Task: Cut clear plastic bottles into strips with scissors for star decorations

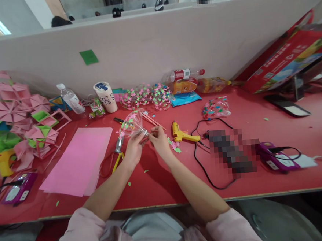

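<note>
Pink sleeves [80, 230] meet the surface's [154, 187] near edge; my left hand [134, 148] and right hand [160, 139] pinch a star-dotted plastic bag [132, 123] by its neck.

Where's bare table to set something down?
Best: the red table between the black stand and purple box. Smaller: between the forearms, toward the table's front edge, with green scraps. Crowded: the left end's pink paper shapes, the back row of bottles, and around the left hand and right hand at the starry plastic, with pliers and glue gun close by.
</note>
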Demonstrator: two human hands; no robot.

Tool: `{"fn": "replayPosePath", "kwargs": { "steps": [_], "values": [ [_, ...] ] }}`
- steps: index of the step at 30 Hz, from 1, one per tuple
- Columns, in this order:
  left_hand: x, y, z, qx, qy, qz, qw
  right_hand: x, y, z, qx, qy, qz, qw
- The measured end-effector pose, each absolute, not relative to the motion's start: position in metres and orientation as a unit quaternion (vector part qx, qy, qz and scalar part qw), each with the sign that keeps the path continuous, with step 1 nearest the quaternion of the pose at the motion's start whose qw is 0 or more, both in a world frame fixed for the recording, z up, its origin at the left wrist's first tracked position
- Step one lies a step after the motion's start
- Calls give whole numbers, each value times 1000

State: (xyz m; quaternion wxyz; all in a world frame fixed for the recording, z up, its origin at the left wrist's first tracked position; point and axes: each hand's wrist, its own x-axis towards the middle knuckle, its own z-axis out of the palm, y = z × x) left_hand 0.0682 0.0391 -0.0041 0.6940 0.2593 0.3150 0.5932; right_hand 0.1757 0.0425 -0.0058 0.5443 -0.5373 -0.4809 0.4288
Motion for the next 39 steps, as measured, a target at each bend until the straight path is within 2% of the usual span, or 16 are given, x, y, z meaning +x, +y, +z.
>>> {"fn": "replayPosePath", "kwargs": {
  "steps": [6, 9, 15, 19, 23, 27, 30, 34, 39],
  "values": [
    [64, 43, -6, 178, 307, 596, 720, 173, 40, 2, -436, -389, 599, 547],
    [60, 46, -4, 165, 306, 598, 722, 173, 39, 5, -410, -372, 625, 550],
    [62, 43, -3, 142, 297, 593, 735, 172, 39, -4, -483, -470, 463, 575],
    [64, 42, -4, 124, 301, 583, 744, 172, 38, -6, -529, -553, 339, 547],
    [62, 45, -2, 102, 310, 578, 748, 174, 37, -7, -513, -658, 209, 510],
    [59, 47, 3, 102, 309, 588, 741, 172, 37, -4, -487, -706, 158, 490],
    [53, 45, 7, 100, 315, 600, 728, 176, 34, 9, -486, -713, 163, 479],
    [34, 39, 9, 129, 325, 614, 708, 216, 18, 39, -498, -727, 171, 440],
    [12, 32, 6, 127, 346, 617, 695, 324, -31, 42, -660, -608, 6, 441]
  ]
}}
